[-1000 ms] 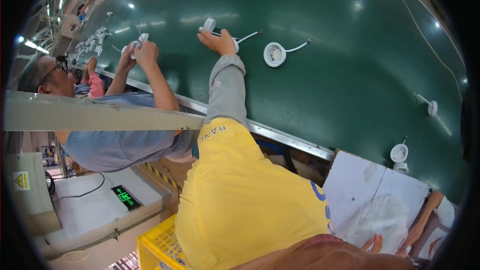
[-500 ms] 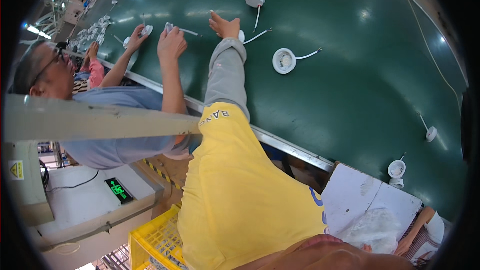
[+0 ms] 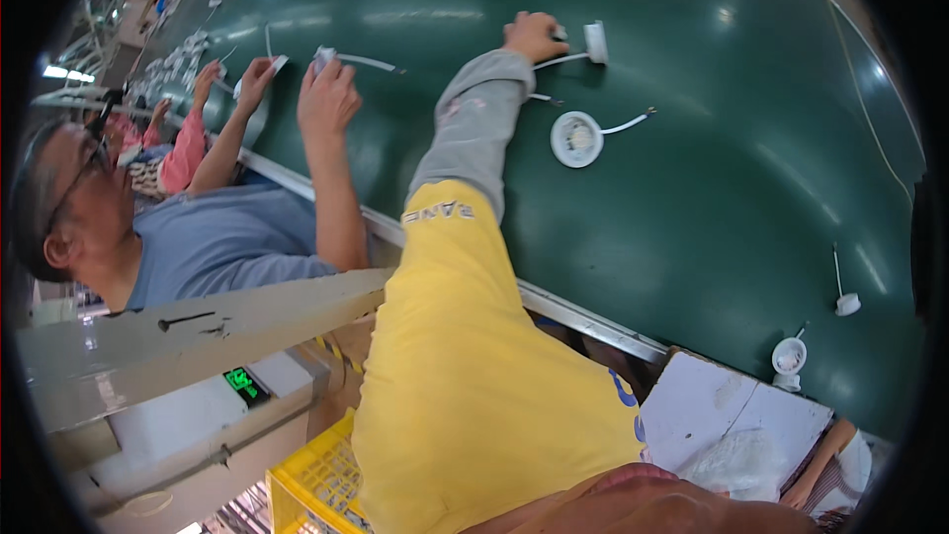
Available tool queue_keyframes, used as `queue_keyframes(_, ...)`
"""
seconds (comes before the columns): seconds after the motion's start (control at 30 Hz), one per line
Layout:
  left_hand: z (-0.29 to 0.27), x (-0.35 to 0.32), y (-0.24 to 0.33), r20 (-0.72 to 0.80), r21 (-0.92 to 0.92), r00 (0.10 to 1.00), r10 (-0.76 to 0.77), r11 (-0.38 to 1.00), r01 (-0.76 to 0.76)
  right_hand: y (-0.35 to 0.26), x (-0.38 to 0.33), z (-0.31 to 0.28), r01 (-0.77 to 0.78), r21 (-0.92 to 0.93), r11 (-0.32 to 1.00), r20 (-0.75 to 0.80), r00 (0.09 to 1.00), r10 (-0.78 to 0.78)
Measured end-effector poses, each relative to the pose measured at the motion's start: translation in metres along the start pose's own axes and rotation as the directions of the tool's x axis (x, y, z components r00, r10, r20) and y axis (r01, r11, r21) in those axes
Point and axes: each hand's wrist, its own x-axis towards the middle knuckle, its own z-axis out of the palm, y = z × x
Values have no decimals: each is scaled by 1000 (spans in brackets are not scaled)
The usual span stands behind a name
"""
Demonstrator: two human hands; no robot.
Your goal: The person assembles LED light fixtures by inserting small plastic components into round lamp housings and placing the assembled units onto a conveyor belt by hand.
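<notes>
My left hand (image 3: 535, 37) reaches far out over the green belt, its fingers curled. At the fingertips is a small pale piece (image 3: 560, 34), too small to name. Just right of it, a white round lamp fitting (image 3: 595, 43) is tipped on its edge, its white cable running back toward my wrist. Another cable end (image 3: 544, 98) pokes out beside my grey sleeve; what it joins is hidden behind the arm. Nearer lies a white lamp fitting (image 3: 576, 139), open side up, its cable pointing right. My right hand is out of view.
At left, a co-worker's hand (image 3: 329, 97) holds a white fitting with a cable. More fittings lie on the belt (image 3: 692, 208), including one at right (image 3: 847, 305). A metal edge (image 3: 593, 327), white board (image 3: 727, 396), yellow crate (image 3: 306, 470) and beam (image 3: 217, 331) are close by.
My left hand has moved right, from fingers spread to fingers curled. The far lamp fitting has shifted right and tipped onto its edge. The view has turned slightly.
</notes>
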Motion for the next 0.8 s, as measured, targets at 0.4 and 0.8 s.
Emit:
queue_keyframes(0.4,3,-71,49,103,-283,983,155,951,-120,-9,18,-18,162,-65,985,7,987,-162)
queue_keyframes(0.8,58,-169,168,160,-668,940,301,734,-122,6,-30,-20,92,90,992,-98,992,-83)
